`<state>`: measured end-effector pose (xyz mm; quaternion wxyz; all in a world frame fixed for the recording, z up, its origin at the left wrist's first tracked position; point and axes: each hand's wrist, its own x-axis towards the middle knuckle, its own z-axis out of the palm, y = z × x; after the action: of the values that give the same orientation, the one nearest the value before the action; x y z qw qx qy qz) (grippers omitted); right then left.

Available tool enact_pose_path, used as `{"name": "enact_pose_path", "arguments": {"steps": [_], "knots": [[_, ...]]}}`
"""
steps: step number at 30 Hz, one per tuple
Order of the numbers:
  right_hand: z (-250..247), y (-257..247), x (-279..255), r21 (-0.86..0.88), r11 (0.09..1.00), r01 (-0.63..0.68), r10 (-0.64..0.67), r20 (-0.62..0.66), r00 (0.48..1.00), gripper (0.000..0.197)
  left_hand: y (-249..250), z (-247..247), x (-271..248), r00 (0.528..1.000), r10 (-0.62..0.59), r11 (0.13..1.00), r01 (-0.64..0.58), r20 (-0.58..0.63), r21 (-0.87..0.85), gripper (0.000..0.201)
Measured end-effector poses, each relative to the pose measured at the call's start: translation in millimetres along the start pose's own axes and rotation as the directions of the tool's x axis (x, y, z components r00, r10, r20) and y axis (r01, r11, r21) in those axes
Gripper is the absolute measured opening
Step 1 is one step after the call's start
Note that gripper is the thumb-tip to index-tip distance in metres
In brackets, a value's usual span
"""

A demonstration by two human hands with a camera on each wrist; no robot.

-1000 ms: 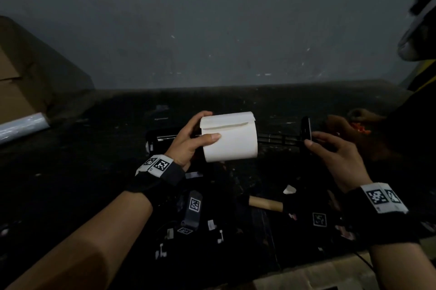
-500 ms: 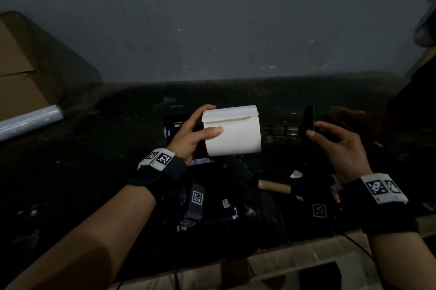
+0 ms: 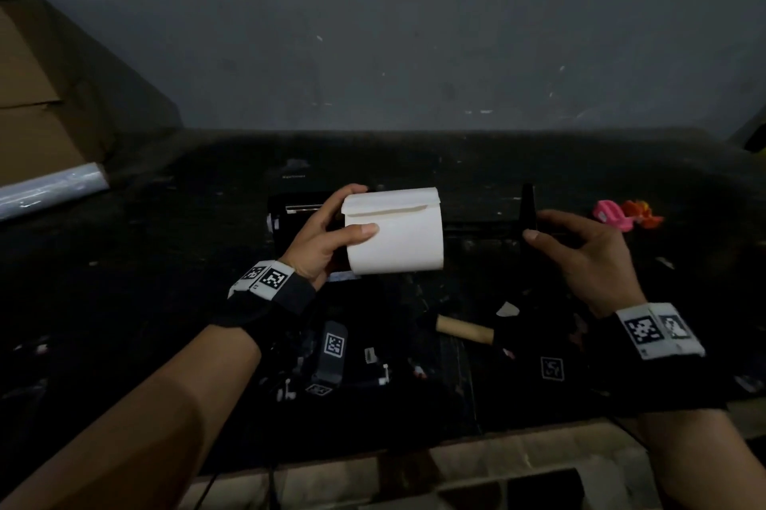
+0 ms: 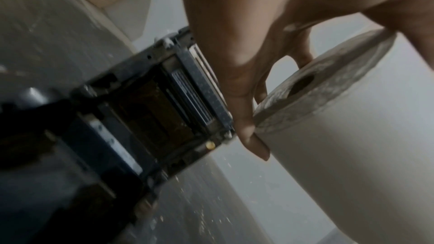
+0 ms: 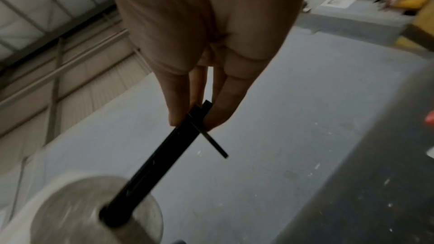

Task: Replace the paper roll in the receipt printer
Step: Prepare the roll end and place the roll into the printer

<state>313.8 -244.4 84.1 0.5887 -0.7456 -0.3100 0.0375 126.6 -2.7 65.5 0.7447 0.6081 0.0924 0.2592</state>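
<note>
A white paper roll (image 3: 393, 233) is gripped at its left end by my left hand (image 3: 352, 211), thumb on the front and fingers behind; its loose flap lies folded along the top. A black spindle (image 3: 481, 225) sticks out of the roll's right end. My right hand (image 3: 536, 224) pinches the spindle at its flat flange (image 3: 527, 204). In the right wrist view the spindle (image 5: 164, 159) runs from my fingertips (image 5: 173, 116) into the roll's core (image 5: 94, 207). The black printer (image 3: 290, 211) sits behind my left hand; the left wrist view shows its open mechanism (image 4: 152, 99) beside the roll (image 4: 340, 136).
A bare cardboard core (image 3: 464, 330) lies on the dark table (image 3: 124, 281) below the roll, among black tagged straps (image 3: 333, 348). Pink and orange items (image 3: 617, 215) lie at the right. A cardboard box (image 3: 37, 103) and a clear film roll (image 3: 49, 188) stand at the far left.
Both hands keep the same hold on the roll and spindle. Another person's hands at the right have left the view, uncovering the pink and orange items.
</note>
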Motion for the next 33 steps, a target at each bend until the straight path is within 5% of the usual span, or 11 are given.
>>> {"name": "enact_pose_path", "arguments": {"steps": [7, 10, 14, 21, 24, 26, 33], "knots": [[11, 10, 27, 0.1, 0.994, 0.049, -0.061, 0.126, 0.99, 0.023, -12, 50, 21, 1.0, -0.013, 1.0, 0.013, 0.001, -0.011, 0.044], [22, 20, 34, 0.269, 0.963, 0.002, -0.056, 0.195, 0.979, 0.019, -20, 67, 31, 1.0, -0.011, 1.0, 0.01, -0.029, -0.026, 0.046], [24, 39, 47, 0.278, 0.958, -0.074, 0.013, 0.217, 0.976, 0.025, -33, 81, 38, 0.997, -0.011, 1.0, 0.01, -0.07, -0.021, 0.051], [17, 49, 50, 0.348, 0.789, -0.507, 0.251, 0.571, 0.782, 0.049, -57, 103, 43, 0.995, -0.011, 1.0, 0.012, -0.104, 0.008, 0.047], [5, 50, 51, 0.312, 0.772, -0.554, 0.26, 0.641, 0.722, 0.074, -69, 112, 44, 0.995, -0.022, 0.999, 0.026, -0.097, 0.036, 0.049], [0, 55, 48, 0.293, 0.801, -0.522, 0.254, 0.623, 0.74, 0.083, -78, 118, 44, 0.995, -0.04, 0.998, 0.044, -0.09, 0.039, 0.051], [1, 83, 41, 0.355, 0.81, -0.467, 0.298, 0.436, 0.849, 0.061, -107, 132, 46, 0.991, -0.107, 0.989, 0.114, -0.078, 0.089, 0.064]]}}
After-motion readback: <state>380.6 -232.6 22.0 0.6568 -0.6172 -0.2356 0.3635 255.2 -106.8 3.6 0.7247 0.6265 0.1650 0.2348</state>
